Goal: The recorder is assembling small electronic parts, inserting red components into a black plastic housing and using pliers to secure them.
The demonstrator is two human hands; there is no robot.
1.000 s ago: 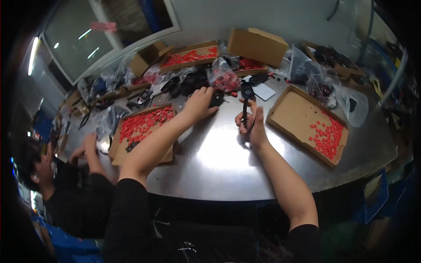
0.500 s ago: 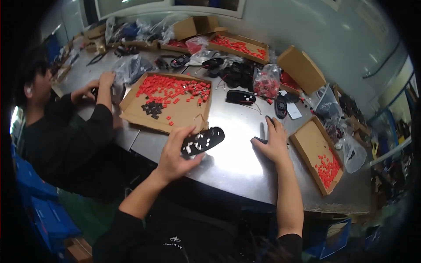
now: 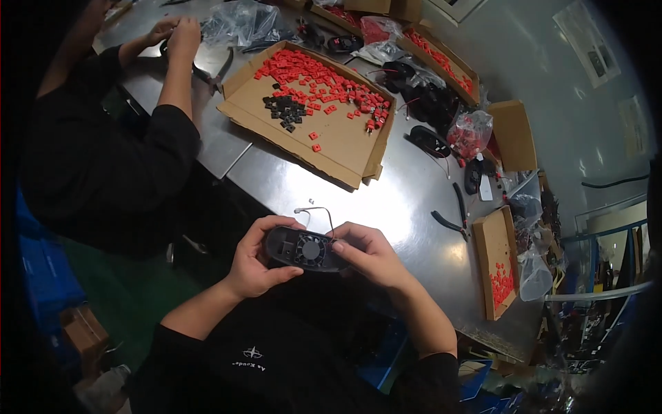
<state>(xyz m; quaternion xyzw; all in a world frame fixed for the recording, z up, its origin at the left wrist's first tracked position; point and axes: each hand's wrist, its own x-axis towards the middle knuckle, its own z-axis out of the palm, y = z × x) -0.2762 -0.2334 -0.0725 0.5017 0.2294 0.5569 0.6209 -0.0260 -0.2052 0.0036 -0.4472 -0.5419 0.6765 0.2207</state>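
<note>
Both hands hold a black oval plastic housing (image 3: 281, 243) close to my body, in front of the table edge. A small round fan (image 3: 312, 250) sits in its middle. My left hand (image 3: 252, 265) wraps round the housing's left end, thumb along the lower edge. At the right end is my right hand (image 3: 372, 257), its thumb and fingers pressed by the fan's corner. A thin cable (image 3: 329, 219) loops up from there to a small connector over the table. Farther right, pliers with dark handles (image 3: 455, 215) lie spread on the metal table (image 3: 276, 183).
A cardboard tray (image 3: 331, 162) of red and black small parts lies beyond my hands. Another tray (image 3: 491, 241) with red parts is at the right. More black housings (image 3: 429, 141) and plastic bags line the back. A co-worker's hands (image 3: 181, 40) work at the left.
The housing has come toward my body and now shows its fan side. My right hand has left the pliers on the table and taken hold of the housing. The view has shifted.
</note>
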